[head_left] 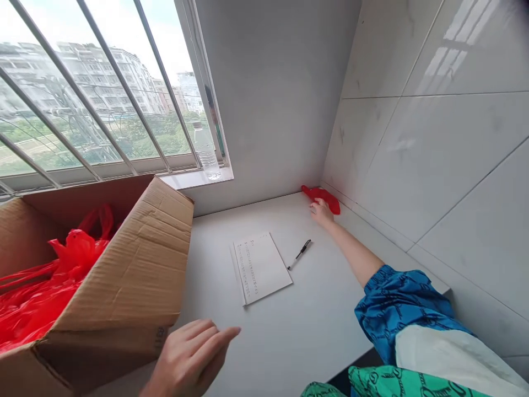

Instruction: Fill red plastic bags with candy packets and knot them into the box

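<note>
My right hand reaches to the back right corner of the white table and touches a red plastic bag lying there; its fingers bend at the bag's near edge. Low in the view, my left hand hovers beside the cardboard box, fingers loosely bent, holding nothing. Between the hands lie a notepad with rows of writing and, to its right, a black and clear pen.
On the left, an open cardboard box holds red plastic bags. A clear bottle stands on the sill by the barred window. Grey and tiled walls border the table's back and right.
</note>
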`<state>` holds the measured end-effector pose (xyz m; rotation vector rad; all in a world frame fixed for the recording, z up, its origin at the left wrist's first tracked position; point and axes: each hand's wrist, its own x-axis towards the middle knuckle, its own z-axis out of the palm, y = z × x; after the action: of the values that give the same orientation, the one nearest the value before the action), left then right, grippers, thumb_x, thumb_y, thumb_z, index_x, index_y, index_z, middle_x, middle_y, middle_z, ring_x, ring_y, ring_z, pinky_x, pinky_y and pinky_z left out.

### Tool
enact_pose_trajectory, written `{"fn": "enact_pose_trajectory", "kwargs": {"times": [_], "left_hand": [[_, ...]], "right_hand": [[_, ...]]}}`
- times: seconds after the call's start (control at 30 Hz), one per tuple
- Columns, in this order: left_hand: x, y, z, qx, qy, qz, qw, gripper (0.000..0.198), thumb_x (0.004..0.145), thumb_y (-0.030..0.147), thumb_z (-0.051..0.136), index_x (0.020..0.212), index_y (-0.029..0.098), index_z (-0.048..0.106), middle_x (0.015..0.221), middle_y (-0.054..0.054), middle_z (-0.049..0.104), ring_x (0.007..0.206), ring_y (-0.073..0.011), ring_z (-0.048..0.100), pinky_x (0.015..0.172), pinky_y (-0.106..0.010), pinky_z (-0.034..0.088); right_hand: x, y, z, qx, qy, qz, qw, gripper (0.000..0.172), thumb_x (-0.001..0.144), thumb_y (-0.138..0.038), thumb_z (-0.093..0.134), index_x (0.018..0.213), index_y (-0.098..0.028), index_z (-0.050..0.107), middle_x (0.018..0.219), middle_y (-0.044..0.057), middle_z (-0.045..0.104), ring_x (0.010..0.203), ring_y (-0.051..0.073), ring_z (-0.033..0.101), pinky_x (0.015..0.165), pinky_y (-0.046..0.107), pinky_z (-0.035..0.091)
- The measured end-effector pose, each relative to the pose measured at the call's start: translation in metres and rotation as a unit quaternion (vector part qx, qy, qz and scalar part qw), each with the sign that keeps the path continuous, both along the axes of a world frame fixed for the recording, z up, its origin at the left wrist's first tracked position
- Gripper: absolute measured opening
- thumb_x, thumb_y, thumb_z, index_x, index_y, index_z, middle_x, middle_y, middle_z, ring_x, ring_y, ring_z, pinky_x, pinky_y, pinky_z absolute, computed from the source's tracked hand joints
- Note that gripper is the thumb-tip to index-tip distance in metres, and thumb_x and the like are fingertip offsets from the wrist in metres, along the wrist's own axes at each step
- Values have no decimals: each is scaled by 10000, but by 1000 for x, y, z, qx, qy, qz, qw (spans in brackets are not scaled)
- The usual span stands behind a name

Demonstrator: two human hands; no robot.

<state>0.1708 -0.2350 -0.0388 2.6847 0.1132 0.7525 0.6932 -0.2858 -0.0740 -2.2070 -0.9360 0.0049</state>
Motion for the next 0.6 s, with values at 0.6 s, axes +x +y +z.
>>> {"fn": "enact_pose_trajectory", "kwargs": {"times": [0.6], "left_hand": [[50, -11, -71, -77, 113, -20, 990, 279, 963, 194, 444, 1004, 257, 713, 834, -31, 717, 756, -165, 670, 661, -246, 482]], "right_hand": [[41, -17, -23, -72, -22, -42, 996, 386, 827, -354, 659, 1152, -149, 689, 1527, 191, 380, 1421, 382, 343, 1139, 489, 317]]}}
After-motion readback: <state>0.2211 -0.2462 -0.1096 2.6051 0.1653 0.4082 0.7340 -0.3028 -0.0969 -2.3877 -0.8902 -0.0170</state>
